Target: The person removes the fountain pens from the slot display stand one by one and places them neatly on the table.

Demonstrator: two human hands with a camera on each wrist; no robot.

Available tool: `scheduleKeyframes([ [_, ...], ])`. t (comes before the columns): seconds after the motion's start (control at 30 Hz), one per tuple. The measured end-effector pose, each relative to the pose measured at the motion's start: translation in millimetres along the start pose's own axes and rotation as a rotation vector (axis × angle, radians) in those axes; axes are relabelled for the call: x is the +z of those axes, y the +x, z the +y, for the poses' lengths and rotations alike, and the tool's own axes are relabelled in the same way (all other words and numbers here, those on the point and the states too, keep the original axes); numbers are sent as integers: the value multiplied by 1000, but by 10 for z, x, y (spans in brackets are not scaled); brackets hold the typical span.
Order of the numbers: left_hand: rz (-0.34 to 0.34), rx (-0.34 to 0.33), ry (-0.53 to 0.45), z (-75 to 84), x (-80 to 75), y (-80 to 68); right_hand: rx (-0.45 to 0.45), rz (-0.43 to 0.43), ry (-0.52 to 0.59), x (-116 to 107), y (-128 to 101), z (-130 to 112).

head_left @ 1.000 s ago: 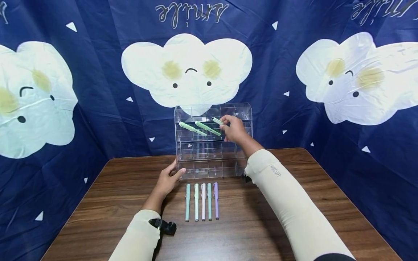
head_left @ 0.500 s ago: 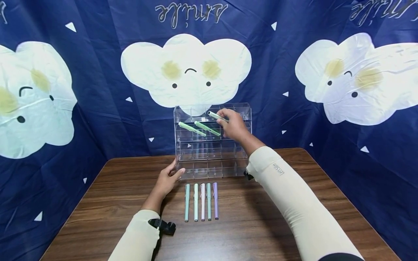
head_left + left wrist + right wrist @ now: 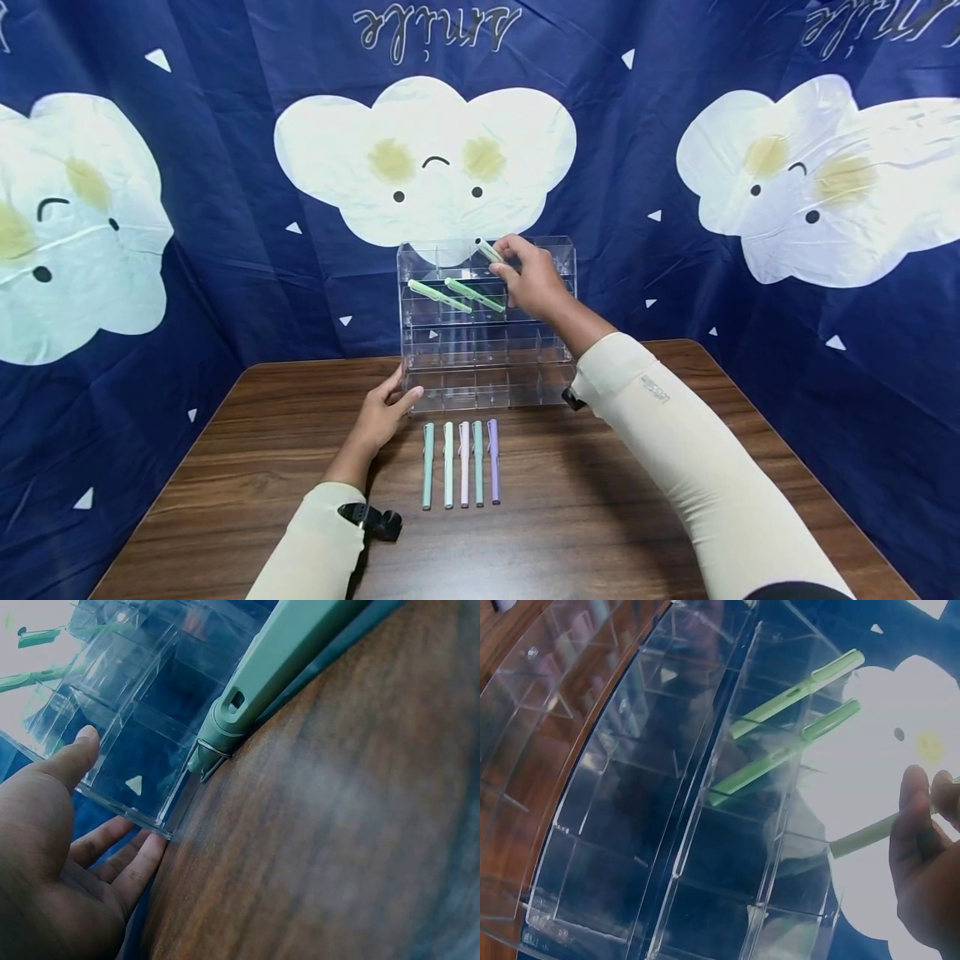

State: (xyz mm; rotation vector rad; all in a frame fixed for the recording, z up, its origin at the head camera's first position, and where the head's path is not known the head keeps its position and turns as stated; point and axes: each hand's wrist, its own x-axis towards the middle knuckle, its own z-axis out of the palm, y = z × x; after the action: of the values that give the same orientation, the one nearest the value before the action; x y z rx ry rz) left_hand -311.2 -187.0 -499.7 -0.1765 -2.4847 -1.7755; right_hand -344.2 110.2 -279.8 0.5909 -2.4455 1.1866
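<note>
The right hand [image 3: 534, 283] pinched a green pen [image 3: 491, 252] in its fingers [image 3: 913, 796], up at the top row of the clear rack [image 3: 480, 367], beside two green pens [image 3: 457, 295] already in it. The left hand [image 3: 384, 410] lay flat against the rack's bottom left corner, fingers straight, and five pens [image 3: 461, 463] lay in a row on the desk [image 3: 225, 467]

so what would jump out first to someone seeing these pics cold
Probably the clear rack at the table's far edge, with two green pens slanting out of its upper cells. Next, the right hand pinching a third pen at the rack's top row while the left hand steadies its lower left corner. Five pastel pens lie in a neat row in front.
</note>
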Motion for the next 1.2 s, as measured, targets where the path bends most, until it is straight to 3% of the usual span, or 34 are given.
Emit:
scheduleKeyframes([
  [0.17,-6,5,3,-1,-8,-1,-21,9,52,-31,-107,-30],
  [0.37,-13,19,7,-1,-11,-6,-19,11,21,-74,-264,-16],
  [0.6,-14,26,12,1,-17,0,18,-13,130,-88,-443,43],
  [0.93,-9,18,12,-9,-4,4,54,14,188,69,-716,137],
  [1.07,-11,13,12,-6,-6,-5,67,-5,147,163,-822,173],
  [1.2,-18,6,23,6,-9,-2,23,-27,40,248,-934,222],
])
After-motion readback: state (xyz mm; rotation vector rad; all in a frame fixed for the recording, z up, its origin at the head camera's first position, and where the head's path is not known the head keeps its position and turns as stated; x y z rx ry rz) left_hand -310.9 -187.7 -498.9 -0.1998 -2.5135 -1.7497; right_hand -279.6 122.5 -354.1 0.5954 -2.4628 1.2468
